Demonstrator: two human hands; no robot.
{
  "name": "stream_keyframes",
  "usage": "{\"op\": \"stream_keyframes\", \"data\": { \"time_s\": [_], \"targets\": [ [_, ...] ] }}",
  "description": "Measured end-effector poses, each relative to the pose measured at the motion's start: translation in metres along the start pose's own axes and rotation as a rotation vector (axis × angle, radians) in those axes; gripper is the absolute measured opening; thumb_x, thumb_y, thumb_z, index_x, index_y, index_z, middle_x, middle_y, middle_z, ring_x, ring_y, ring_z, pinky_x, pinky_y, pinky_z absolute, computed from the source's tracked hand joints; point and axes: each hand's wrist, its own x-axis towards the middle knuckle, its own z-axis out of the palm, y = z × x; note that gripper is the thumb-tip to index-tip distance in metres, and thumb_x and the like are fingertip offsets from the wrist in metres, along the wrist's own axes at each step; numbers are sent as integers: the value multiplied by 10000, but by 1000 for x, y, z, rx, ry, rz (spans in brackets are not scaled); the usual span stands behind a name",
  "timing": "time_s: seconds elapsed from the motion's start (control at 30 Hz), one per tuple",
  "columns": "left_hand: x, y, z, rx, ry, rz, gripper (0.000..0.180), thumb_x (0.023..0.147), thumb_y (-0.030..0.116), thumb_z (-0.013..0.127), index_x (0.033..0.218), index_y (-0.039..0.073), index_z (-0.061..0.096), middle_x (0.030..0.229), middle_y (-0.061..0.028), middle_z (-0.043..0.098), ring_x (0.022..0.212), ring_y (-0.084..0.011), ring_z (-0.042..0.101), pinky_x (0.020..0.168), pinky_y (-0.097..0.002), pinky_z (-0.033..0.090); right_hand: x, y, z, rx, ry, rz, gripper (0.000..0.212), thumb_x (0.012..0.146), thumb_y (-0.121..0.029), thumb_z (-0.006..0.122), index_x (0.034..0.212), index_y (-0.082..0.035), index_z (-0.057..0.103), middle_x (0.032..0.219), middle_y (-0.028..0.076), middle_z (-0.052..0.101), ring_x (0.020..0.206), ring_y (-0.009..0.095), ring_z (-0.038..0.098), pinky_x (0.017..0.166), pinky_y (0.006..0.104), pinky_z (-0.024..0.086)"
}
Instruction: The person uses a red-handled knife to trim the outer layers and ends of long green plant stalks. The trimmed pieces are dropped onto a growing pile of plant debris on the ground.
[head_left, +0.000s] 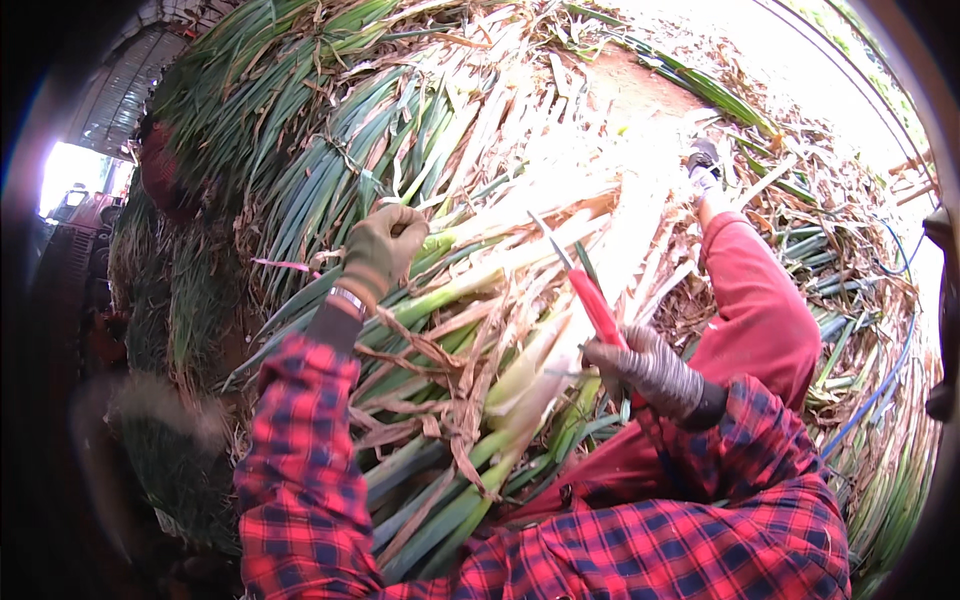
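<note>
My left hand (383,245), in an olive glove, has its fingers curled closed on a leek (436,246) at the middle of the pile. The leek's pale stalk runs right from the hand, and some of the grip is hidden. In my right hand (655,372), gloved in grey, are red-handled shears (597,308). Their blades point up and left over the pale stalks, apart from my left hand. More leeks (520,405) with thick white stems and dry brown leaves lie between my forearms.
Stacked leeks (270,90) rise at the far left. My outstretched leg (755,300) in red trousers lies at the right, with dry leaf litter around it. A blue cord (890,375) crosses the leaves at the right edge. Bright sunlight washes out the far ground.
</note>
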Motion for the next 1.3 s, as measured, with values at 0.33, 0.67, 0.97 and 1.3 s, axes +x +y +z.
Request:
{"op": "stream_keyframes", "data": {
  "time_s": [0.33,0.67,0.97,1.3],
  "targets": [
    [197,-134,165,268,-262,-331,468,830,129,575,1292,73,525,1165,-234,607,1029,-345,610,908,-380,457,20,-22,-13,203,-28,194,255,873,-224,667,1013,-50,543,787,-6,551,669,61,528,573,222,450],
    [264,-197,209,239,-64,-262,398,688,173,661,1057,28,628,912,-237,649,814,-370,624,763,-426,481,39,-31,-28,189,-12,303,519,772,-348,744,1115,5,579,909,12,575,842,85,530,770,254,441],
    [220,-103,216,531,-26,-288,836,682,514,699,1299,-3,472,1319,-284,475,1229,-395,468,1042,-420,372,34,-26,-34,270,-2,265,546,753,-335,761,1127,16,573,815,-4,554,762,77,510,721,242,422],
    [281,-225,233,154,-373,-435,1274,477,608,819,1409,-89,301,1385,-289,406,1232,-334,483,1003,-362,407,31,-32,-35,183,-84,230,505,779,-341,759,1113,-2,587,794,-10,542,744,72,499,684,238,415]
  ]
}}
